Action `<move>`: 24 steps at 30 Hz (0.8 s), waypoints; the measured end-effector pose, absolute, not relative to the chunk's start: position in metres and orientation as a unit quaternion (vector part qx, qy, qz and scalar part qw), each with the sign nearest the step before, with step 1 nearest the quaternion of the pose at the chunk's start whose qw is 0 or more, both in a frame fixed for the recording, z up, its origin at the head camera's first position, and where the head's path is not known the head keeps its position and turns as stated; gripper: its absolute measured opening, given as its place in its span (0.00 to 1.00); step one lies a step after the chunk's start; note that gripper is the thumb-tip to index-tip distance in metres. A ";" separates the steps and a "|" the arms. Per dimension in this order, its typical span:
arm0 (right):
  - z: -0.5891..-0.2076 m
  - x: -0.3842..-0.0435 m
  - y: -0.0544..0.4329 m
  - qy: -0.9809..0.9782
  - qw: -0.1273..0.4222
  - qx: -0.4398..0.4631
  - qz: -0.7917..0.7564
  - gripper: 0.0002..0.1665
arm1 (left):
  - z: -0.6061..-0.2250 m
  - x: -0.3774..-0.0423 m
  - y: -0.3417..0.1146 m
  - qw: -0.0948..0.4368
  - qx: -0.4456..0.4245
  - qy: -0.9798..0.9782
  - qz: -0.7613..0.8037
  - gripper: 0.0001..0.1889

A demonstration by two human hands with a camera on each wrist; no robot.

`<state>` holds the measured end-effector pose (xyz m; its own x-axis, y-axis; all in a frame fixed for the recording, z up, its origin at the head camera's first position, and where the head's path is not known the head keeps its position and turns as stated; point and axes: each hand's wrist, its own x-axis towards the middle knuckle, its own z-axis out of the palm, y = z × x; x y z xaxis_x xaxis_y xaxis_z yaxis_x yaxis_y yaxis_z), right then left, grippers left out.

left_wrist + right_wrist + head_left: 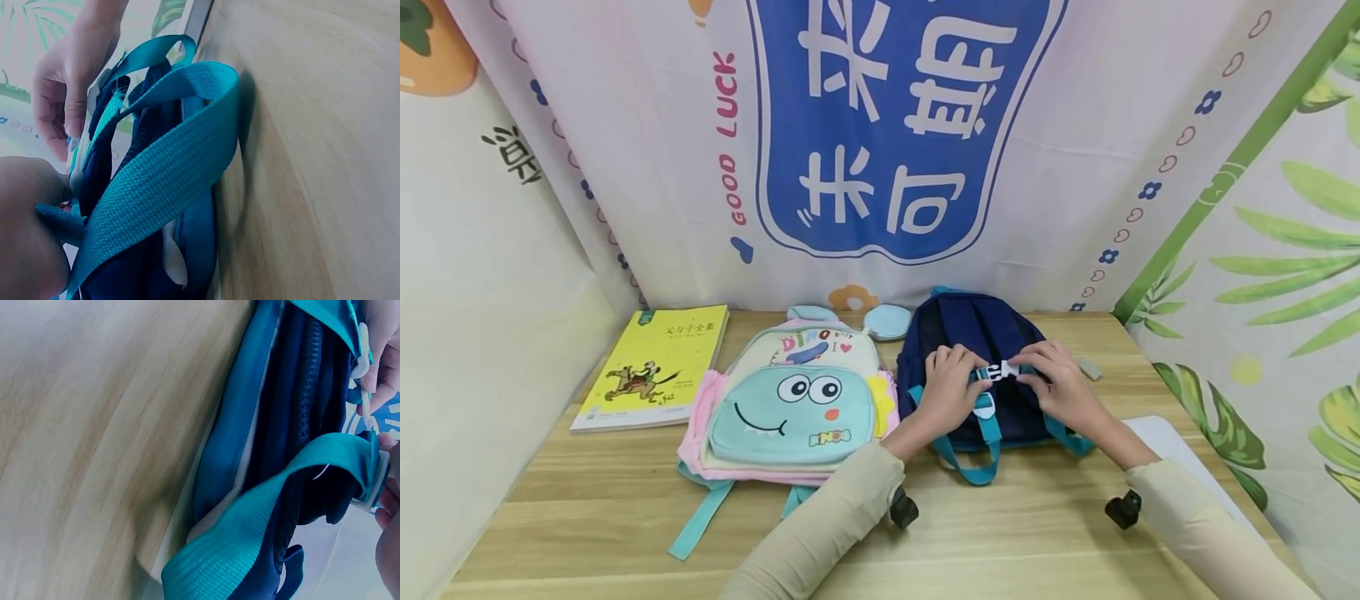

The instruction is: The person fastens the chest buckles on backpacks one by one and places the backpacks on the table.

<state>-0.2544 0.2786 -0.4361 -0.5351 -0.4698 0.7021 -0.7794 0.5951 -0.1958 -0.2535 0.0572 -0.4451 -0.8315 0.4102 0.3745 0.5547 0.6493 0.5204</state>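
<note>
A navy backpack (973,321) with teal straps lies on the table, its shoulder-strap side up. Across it runs a white plastic side-release buckle (1000,372). My left hand (949,387) pinches the buckle's left end at a teal strap, and my right hand (1062,387) pinches the right end between thumb and fingers. The two halves meet in the middle; whether they are fully locked I cannot tell. Below the left fingers sits a white strap adjuster (984,406). A loop of teal webbing (169,162) fills the left wrist view, and another teal strap (250,531) curves across the right wrist view.
Left of the navy bag lies a pink and mint dinosaur backpack (797,408), with a yellow book (658,367) beyond it. A white flat object (1180,458) is partly behind the right forearm. A small grey piece (1088,368) lies by the right hand. Printed cloth (1052,208) hangs behind.
</note>
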 end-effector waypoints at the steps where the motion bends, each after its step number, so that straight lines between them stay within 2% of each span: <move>1: -0.436 -0.254 0.279 -0.842 0.300 0.366 0.258 0.22 | -0.445 -0.254 0.057 0.107 -0.265 -0.900 -0.330 0.13; 10: -0.435 -0.253 0.280 -0.863 0.255 0.327 0.288 0.20 | -0.441 -0.258 0.054 0.059 -0.252 -0.891 -0.373 0.11; 24: -0.435 -0.249 0.279 -0.874 0.238 0.311 0.289 0.18 | -0.443 -0.260 0.054 0.073 -0.251 -0.895 -0.362 0.12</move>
